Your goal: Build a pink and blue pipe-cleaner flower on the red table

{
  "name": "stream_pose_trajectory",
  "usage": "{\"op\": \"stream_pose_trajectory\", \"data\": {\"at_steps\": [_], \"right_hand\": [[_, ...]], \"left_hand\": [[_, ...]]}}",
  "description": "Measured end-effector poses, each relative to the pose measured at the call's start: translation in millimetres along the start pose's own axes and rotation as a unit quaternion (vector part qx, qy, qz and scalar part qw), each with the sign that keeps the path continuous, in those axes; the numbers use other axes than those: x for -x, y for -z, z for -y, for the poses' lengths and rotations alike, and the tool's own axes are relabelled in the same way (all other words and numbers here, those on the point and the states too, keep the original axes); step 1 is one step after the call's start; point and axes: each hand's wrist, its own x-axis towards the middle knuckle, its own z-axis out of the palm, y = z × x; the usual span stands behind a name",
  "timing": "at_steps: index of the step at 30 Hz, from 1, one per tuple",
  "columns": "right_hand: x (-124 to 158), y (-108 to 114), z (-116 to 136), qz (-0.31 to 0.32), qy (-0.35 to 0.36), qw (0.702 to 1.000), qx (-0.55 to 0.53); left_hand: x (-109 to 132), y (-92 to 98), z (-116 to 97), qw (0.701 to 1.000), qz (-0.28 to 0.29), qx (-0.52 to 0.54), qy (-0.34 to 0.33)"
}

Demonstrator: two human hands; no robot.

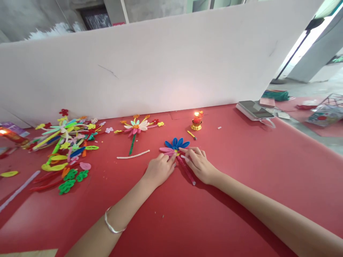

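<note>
Pipe-cleaner flower (174,145), blue and pink petals, flat on red table (241,171), centre, near a lit candle (197,120). Left hand (158,170) pressing the pink petals, fingers together. Right hand (199,165) pinching the red stem (187,171). Probably mid-assembly, joining stem to bloom; calls for firm twisting.

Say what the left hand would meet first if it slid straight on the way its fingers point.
The left hand points up and right across the red table. It would first meet the pink and blue pipe-cleaner flower at its fingertips; beyond, probably the lit red candle lamp.
</note>
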Motion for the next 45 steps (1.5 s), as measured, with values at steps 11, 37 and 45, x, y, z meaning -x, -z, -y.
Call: {"op": "stream_pose_trajectory", "data": {"at_steps": [11,37,45], "right_hand": [[-1,-4,-13,-0.149,-0.071,0.980,-0.109],[-1,2,-10,-0.127,-0.108,0.968,-0.187],[2,3,-7,-0.105,-0.095,0.970,-0.197]], "left_hand": [[-3,15.8,11,0.997,-0.067,0.017,-0.032],[-23,4.6,0,0.997,-0.007,0.073,-0.039],[-23,26.6,-14,0.956,-0.095,0.270,0.059]]}}
